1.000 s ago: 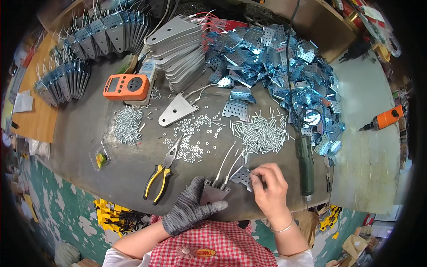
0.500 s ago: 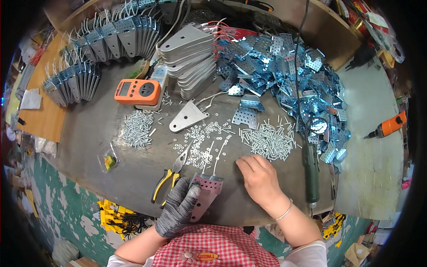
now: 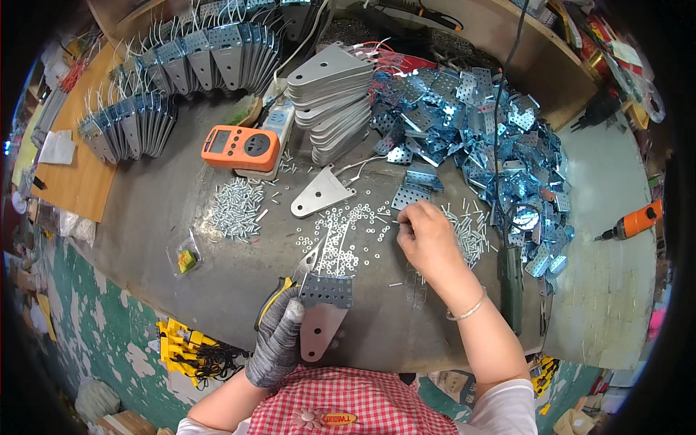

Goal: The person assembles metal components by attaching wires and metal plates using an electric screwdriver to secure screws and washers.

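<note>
Plate (image 3: 320, 332) and bracket (image 3: 328, 292), left edges in gloved left hand (image 3: 277, 339)

Right hand (image 3: 429, 243) moved up, overlapping screw pile (image 3: 475, 235) | perforated bracket (image 3: 328, 291) now lying on metal plate (image 3: 319, 335)

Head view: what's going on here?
The gloved left hand holds a tapered metal plate, with a perforated bracket across its wide end. The bare right hand is by the screw pile, fingertips near a loose bracket; whether it grips anything is hidden. Pliers lie partly behind the held piece.
</note>
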`<action>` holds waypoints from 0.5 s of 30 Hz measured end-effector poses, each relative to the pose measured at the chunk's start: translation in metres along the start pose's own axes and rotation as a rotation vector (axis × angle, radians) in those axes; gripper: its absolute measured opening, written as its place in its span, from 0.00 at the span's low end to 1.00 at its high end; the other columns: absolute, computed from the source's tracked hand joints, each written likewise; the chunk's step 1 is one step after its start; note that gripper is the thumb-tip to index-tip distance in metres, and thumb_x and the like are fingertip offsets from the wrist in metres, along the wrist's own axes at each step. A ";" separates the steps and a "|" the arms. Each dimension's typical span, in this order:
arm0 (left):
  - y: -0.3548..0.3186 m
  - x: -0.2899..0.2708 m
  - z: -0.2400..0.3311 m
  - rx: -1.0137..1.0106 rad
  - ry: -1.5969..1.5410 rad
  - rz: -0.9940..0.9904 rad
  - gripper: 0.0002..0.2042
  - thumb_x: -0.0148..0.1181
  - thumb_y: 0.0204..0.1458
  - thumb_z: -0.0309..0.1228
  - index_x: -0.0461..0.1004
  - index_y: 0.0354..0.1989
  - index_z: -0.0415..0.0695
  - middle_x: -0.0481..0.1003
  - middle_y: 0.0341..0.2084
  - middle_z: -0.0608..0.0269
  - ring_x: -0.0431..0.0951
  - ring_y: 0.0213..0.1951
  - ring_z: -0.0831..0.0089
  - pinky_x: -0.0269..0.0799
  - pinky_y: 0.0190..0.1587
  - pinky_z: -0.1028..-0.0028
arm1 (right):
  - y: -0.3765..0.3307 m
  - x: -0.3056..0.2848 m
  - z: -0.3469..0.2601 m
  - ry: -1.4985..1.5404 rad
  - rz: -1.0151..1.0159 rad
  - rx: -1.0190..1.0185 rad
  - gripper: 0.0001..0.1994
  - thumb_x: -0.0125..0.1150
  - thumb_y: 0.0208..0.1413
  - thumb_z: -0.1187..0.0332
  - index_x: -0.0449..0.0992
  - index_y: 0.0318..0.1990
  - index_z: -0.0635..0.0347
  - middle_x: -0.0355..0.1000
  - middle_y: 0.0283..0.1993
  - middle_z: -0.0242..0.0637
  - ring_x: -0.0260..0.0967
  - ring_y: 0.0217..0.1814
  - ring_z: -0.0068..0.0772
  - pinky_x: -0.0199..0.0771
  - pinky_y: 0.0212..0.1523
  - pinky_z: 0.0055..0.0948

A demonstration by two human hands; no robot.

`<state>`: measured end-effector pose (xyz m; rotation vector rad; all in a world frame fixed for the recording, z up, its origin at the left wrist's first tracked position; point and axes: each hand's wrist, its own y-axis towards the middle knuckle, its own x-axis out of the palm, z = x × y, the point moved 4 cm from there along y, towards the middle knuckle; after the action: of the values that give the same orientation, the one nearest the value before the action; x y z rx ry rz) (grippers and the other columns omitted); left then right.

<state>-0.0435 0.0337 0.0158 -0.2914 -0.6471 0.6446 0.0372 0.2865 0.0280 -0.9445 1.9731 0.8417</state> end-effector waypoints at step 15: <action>0.008 -0.009 -0.012 -0.013 -0.039 -0.044 0.36 0.55 0.58 0.60 0.64 0.61 0.37 0.77 0.44 0.45 0.83 0.36 0.56 0.84 0.36 0.60 | 0.018 0.034 -0.024 -0.184 -0.037 -0.061 0.10 0.59 0.47 0.79 0.72 0.39 0.67 0.69 0.41 0.49 0.68 0.50 0.50 0.72 0.50 0.43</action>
<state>-0.0454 0.0333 -0.0009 -0.2764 -0.6931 0.6058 -0.0007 0.2656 0.0150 -0.9028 1.7766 0.9380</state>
